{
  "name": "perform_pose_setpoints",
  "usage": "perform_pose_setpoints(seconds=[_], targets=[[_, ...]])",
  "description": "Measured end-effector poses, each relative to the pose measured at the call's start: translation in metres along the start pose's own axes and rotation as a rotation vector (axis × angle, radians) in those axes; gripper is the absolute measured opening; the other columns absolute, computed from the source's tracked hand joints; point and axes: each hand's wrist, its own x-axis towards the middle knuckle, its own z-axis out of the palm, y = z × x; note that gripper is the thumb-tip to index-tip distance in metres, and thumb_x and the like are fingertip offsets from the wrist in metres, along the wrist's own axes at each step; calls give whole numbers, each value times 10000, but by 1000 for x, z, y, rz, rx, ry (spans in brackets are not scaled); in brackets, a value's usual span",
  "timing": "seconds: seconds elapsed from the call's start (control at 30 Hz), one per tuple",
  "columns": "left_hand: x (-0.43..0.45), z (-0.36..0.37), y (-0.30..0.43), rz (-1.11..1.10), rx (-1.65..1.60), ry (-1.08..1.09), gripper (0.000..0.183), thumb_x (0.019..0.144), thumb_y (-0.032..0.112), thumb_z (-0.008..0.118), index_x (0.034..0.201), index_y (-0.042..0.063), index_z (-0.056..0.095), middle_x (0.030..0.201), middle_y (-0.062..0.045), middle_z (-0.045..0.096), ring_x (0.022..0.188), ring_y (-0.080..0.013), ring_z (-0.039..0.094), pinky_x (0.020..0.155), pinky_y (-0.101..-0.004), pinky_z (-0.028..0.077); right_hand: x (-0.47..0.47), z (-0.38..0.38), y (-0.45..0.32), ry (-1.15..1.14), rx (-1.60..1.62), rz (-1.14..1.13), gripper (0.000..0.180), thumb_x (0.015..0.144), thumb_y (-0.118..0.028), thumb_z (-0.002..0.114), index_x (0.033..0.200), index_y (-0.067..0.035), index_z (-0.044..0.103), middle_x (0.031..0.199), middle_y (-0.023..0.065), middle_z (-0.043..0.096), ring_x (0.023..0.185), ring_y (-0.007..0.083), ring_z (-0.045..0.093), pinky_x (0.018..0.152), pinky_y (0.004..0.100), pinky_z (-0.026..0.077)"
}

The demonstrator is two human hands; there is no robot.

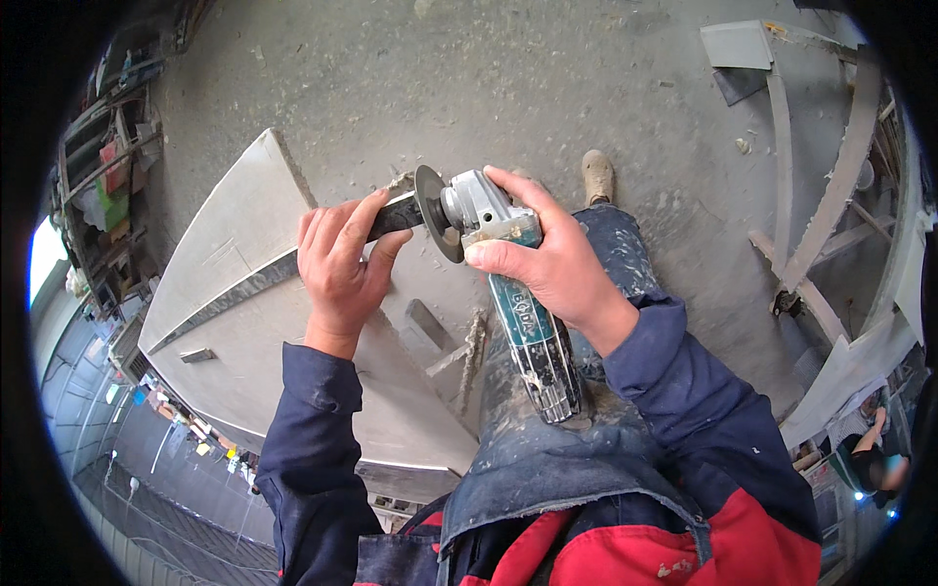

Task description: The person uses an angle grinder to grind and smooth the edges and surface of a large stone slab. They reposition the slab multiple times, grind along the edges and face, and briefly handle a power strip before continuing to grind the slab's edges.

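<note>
My right hand [568, 267] grips the metal head of a teal and black BODA angle grinder [524, 315]. The grinder's body slants back over my dust-spattered apron and leg. A thin, dark disc [432, 209] faces left from its head. Between the thumb and fingers of my left hand [341, 264] is a short, dark flat strip [399, 217] with a pale edge. Its right end is at the disc; whether the two touch, I cannot tell. Below my left hand lies a large pale panel [220, 212], crossed by a dark band [234, 297].
A small dark offcut [196, 356] rests on the panel. A grey block [429, 324] is beside it, low down. Cluttered shelving [110, 161] stands at left. At right is a pale curved frame [835, 176], with another person [865, 447] beyond it. Dust covers the concrete floor [440, 88].
</note>
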Motion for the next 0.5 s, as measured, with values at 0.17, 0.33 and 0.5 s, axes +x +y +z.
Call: perform_pose_setpoints(seconds=[0.17,0.33,0.5], targets=[[-2,0,-1,3,-4,10,441,755,216,860,1140,48,724,950,-80,710,790,-238,632,754,-363,460,0,-7,-3,0,115,161,817,836,-184,835,1502,49,423,1265,119,637,1107,149,617,953,287,523],[0,0,0,8,4,-1,455,752,214,863,1151,46,721,928,-79,700,784,-241,631,760,-365,462,1,-4,-9,-35,92,40,818,848,-152,828,1528,10,405,1247,97,609,1012,130,637,874,275,549],[-1,-1,1,2,14,-3,463,749,211,865,1158,48,719,921,-77,696,784,-241,629,765,-364,462,-1,0,-5,-38,92,61,817,852,-166,829,1525,16,404,1244,88,604,1035,128,625,884,270,541]])
